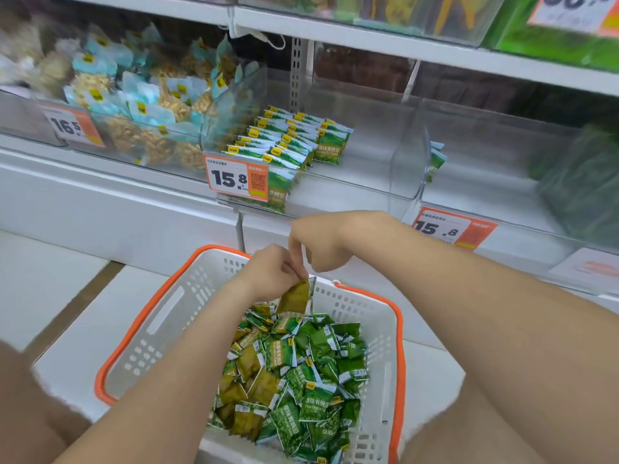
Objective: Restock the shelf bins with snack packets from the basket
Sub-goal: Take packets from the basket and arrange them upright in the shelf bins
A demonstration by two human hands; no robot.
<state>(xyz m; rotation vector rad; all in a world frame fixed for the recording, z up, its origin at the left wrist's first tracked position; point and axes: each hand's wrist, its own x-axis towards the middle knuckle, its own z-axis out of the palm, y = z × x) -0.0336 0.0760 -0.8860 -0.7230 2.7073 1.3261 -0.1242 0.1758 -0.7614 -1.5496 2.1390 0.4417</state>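
A white basket with an orange rim [157,316] sits low in front of me, holding a heap of green snack packets [301,373]. Above its far edge my left hand [268,272] grips a green packet [296,296] by its top. My right hand [311,242] pinches the same packet's top edge with thumb and fingertip. On the shelf behind stands a clear bin [368,182] with neat rows of matching green packets [288,139] in its left half.
A bin of blue-labelled nut packets [144,108] stands to the left. To the right is another clear bin [502,182] with a few green packets at its left wall. Price tags 15.8 [237,179] hang on the bin fronts. White floor tiles surround the basket.
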